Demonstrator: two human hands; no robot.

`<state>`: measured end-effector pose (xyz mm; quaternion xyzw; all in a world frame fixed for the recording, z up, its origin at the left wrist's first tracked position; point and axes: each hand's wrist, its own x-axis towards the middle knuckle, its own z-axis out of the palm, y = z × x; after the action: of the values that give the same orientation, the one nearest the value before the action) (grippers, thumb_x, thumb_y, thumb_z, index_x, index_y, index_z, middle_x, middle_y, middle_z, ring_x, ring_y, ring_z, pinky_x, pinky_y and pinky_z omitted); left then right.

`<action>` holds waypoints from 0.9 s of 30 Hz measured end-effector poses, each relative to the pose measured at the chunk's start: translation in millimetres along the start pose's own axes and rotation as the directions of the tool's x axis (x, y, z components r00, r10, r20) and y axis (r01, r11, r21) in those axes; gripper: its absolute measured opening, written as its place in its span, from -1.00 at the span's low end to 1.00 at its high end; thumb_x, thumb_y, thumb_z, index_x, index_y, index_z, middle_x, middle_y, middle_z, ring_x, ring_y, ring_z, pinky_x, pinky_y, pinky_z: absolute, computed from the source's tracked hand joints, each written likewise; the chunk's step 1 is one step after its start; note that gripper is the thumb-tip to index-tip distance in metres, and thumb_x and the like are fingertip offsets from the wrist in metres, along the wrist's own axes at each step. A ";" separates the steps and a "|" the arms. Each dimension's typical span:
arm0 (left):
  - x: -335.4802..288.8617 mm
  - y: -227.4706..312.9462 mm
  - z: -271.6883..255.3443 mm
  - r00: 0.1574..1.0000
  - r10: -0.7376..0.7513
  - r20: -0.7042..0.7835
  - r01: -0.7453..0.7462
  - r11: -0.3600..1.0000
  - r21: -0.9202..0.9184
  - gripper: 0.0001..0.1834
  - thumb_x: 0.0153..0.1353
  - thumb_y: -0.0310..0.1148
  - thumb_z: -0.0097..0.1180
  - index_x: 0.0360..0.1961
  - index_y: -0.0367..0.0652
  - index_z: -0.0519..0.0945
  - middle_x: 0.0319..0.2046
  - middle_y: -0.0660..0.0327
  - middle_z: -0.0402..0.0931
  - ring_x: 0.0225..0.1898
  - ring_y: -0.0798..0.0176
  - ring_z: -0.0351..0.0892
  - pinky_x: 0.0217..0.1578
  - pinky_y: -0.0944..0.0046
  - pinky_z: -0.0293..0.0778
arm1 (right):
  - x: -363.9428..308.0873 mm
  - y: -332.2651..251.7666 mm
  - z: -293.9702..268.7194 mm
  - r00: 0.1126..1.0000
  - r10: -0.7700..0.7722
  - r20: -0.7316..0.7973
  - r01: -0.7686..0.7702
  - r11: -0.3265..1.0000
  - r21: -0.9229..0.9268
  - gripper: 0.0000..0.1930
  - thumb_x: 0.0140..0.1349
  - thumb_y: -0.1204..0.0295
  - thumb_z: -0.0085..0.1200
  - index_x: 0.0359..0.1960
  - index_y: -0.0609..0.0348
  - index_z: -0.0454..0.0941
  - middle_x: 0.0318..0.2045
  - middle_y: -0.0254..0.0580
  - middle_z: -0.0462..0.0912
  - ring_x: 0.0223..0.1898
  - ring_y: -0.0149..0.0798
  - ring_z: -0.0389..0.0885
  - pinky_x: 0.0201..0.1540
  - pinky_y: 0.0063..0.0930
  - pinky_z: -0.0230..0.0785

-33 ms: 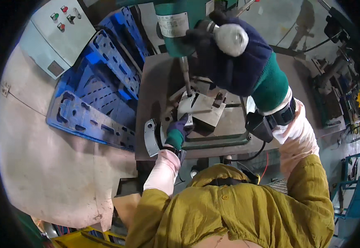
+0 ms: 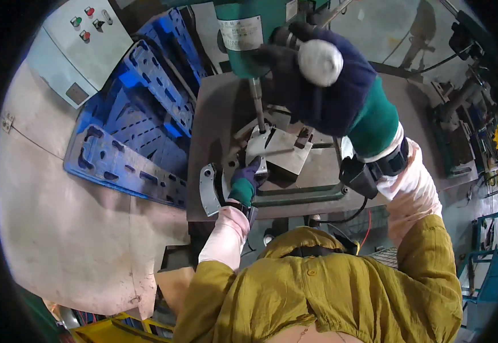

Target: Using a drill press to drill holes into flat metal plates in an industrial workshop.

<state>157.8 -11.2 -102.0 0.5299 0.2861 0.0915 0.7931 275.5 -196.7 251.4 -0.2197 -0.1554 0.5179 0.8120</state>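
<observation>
A green drill press [image 2: 242, 54] stands ahead of me, its spindle and bit [image 2: 258, 106] reaching down to a flat silver metal part [image 2: 258, 144]. This part lies in a fixture block [image 2: 288, 153] on the machine's base. My left hand [image 2: 247, 174], in a purple and green glove, grips the part's near end, the fingertips partly hidden. My right hand [image 2: 334, 86], in a dark blue glove with a green cuff, is raised beside the drill head. It is closed around a feed handle with a pale round knob [image 2: 320, 63]. Left of my left hand lies a curved silver plate [image 2: 208, 190].
Blue plastic pallets [image 2: 129, 166] lean left of the worktable [image 2: 203, 114]. A grey control box [image 2: 83, 51] with buttons stands beyond them, above a large pale metal sheet [image 2: 77, 228]. Another machine [image 2: 454, 126] is at the right. A black cable [image 2: 352, 216] hangs below my right wrist.
The round knob and my right hand have shifted slightly downward in view. My left hand and the metal part stay in place.
</observation>
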 end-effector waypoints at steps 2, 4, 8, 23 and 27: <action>-4.4 16.7 17.5 0.982 -0.175 -0.076 0.164 0.977 -0.137 -0.57 0.19 -0.13 0.31 -0.03 -0.17 0.56 -0.27 0.09 0.58 -0.34 0.12 0.62 -0.34 0.22 0.67 | -9.3 12.3 -5.3 0.997 -0.062 -0.041 0.059 0.997 -0.057 -0.57 0.34 0.26 0.00 0.12 0.31 0.44 -0.05 0.01 0.62 -0.14 -0.20 0.66 -0.03 -0.34 0.58; -3.8 24.4 16.7 0.952 -0.287 -0.107 0.259 0.940 -0.222 -0.59 0.17 -0.15 0.33 -0.07 -0.17 0.57 -0.27 0.09 0.58 -0.34 0.13 0.62 -0.36 0.21 0.68 | -10.7 32.3 -12.8 0.994 -0.081 -0.072 0.074 0.993 -0.090 -0.57 0.35 0.30 -0.03 0.16 0.30 0.41 -0.05 -0.02 0.61 -0.15 -0.23 0.65 -0.03 -0.36 0.58; 1.6 18.9 3.1 0.961 -0.271 -0.050 0.252 0.937 -0.242 -0.63 0.12 -0.20 0.38 -0.13 -0.13 0.58 -0.28 0.10 0.58 -0.35 0.11 0.63 -0.38 0.16 0.69 | -9.1 47.3 -38.7 0.998 0.062 -0.028 -0.066 0.987 -0.147 -0.59 0.38 0.41 -0.08 0.22 0.31 0.38 -0.14 -0.08 0.61 -0.19 -0.24 0.65 -0.05 -0.34 0.57; 3.8 14.2 6.9 0.954 -0.278 -0.112 0.255 0.949 -0.185 -0.73 0.16 -0.15 0.33 -0.21 -0.06 0.65 -0.29 0.21 0.66 -0.37 0.22 0.62 -0.38 0.19 0.58 | 15.7 72.0 -136.7 0.787 -0.570 -0.235 0.025 0.410 -0.912 -0.69 0.12 0.35 0.15 -0.15 0.28 0.60 -0.51 -0.17 0.64 -0.50 -0.35 0.59 -0.38 -0.38 0.43; 1.0 18.3 10.5 0.949 -0.284 -0.137 0.255 0.947 -0.197 -0.72 0.15 -0.14 0.35 -0.24 -0.09 0.67 -0.29 0.22 0.66 -0.39 0.23 0.62 -0.40 0.20 0.57 | 25.7 68.3 -162.5 0.662 -0.721 -0.202 -0.104 0.178 -0.978 -0.66 0.13 0.26 0.16 -0.13 0.22 0.59 -0.48 0.00 0.65 -0.45 -0.12 0.66 -0.34 -0.25 0.47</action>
<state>167.3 -11.2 -83.2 0.4038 0.4108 0.0503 0.8159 311.3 -180.1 77.7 -0.7814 -0.1877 0.0041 0.5952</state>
